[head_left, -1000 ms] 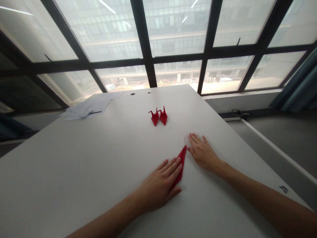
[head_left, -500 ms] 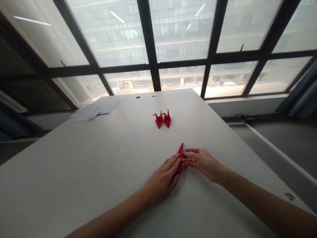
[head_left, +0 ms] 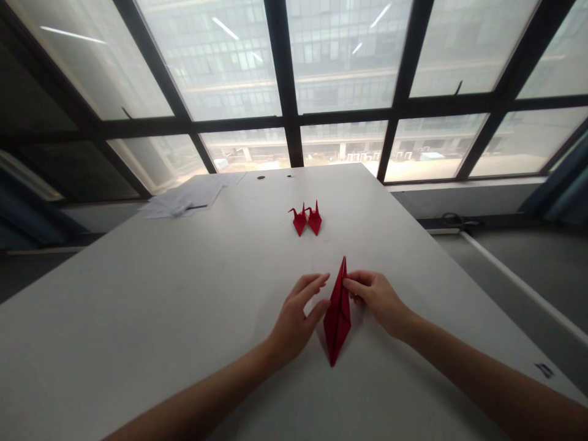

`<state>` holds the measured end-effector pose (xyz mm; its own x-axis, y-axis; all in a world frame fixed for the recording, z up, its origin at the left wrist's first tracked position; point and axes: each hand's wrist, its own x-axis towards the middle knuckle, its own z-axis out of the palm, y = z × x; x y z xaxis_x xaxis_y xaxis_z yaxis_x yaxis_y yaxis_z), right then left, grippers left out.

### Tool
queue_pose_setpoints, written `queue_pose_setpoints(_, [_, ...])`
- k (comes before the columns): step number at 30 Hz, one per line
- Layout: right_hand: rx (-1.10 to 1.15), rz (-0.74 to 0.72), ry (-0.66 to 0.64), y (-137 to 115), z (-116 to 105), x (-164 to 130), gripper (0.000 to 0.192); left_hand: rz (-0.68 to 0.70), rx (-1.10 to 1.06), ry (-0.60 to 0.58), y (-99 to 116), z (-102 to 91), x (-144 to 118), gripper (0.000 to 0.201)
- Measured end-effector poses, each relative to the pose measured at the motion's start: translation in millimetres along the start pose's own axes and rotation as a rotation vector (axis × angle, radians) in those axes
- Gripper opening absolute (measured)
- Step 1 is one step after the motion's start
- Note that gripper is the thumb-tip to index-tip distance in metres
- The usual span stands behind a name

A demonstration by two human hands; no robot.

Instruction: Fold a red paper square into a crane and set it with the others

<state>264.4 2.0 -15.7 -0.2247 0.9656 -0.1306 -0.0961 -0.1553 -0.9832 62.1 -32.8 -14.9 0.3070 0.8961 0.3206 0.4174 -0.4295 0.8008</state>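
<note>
Folded paper: a narrow red kite shape of creased paper [head_left: 337, 331], at the near part of the white, smooth worktop [head_left: 184, 318], between the two hands; its long thin point faces the windows, its shorter point faces the person, and a crease runs down its middle. Whether it lies fully flat is hard to tell.
Right hand: the right hand [head_left: 380, 301] pinches the right edge of the folded paper between thumb and fingers, on the upper, narrower half; the other fingers are curled and partly hidden.
Left hand: the left hand [head_left: 293, 320] is spread, thumb apart from the fingers, at the paper's left side; the thumb tip is right at the edge, and touching or not cannot be told.
Cranes: two small red folded-paper cranes [head_left: 315, 222] stand side by side beyond the hands, necks and tails raised.
Loose sheets: white paper sheets [head_left: 184, 197] overlap at the far left of the worktop, a thin dark stick-like object [head_left: 197, 207] on them.
Windows: tall black-framed glass panes [head_left: 344, 67] rise behind the far edge.
Curtain: blue cloth [head_left: 551, 190] hangs at far right.
</note>
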Motion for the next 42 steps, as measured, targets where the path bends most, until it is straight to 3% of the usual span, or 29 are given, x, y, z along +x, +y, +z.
queue_pose_setpoints(1, [-0.023, -0.025, -0.045, -0.5, 2.1, -1.3, 0.026, -0.082, -0.122, 0.031, -0.6, -0.2, 3.3, 0.043])
queue_pose_setpoints(3, [-0.062, -0.051, -0.124, -0.7, 6.9, -3.6, 0.026, -0.226, -0.342, -0.019, -0.1, -0.1, 7.9, 0.040])
queue_pose_setpoints(7, [-0.124, -0.071, -0.188, 2.1, 15.2, -6.1, 0.023, -0.381, -0.633, -0.061, 4.2, 1.7, 7.7, 0.036])
queue_pose_setpoints(17, [-0.298, -0.162, -0.170, 4.9, 17.5, -6.6, 0.024, -0.524, -0.736, 0.067, 5.0, 6.5, 8.6, 0.026])
queue_pose_setpoints(22, [-0.375, -0.212, -0.159, 3.8, 17.9, -7.8, 0.026, -0.530, -0.763, 0.040, 2.5, 7.1, 8.0, 0.026])
queue_pose_setpoints(25, [-0.381, -0.220, -0.160, 3.0, 21.0, -10.7, 0.028, -0.518, -0.746, 0.085, 0.6, 7.5, 7.0, 0.024])
queue_pose_setpoints(29, [-0.345, -0.204, -0.221, 3.4, 25.3, -14.3, 0.027, -0.521, -0.735, 0.136, 0.6, 8.1, 6.7, 0.022])
queue_pose_setpoints(36, [-0.290, -0.205, -0.304, 3.2, 26.0, -15.4, 0.034, -0.468, -0.848, 0.048, 3.2, 7.4, 7.4, 0.028])
queue_pose_setpoints(42, [-0.299, -0.210, -0.344, 3.6, 26.4, -15.2, 0.038, -0.424, -0.817, 0.087, 2.7, 8.5, 6.7, 0.025])
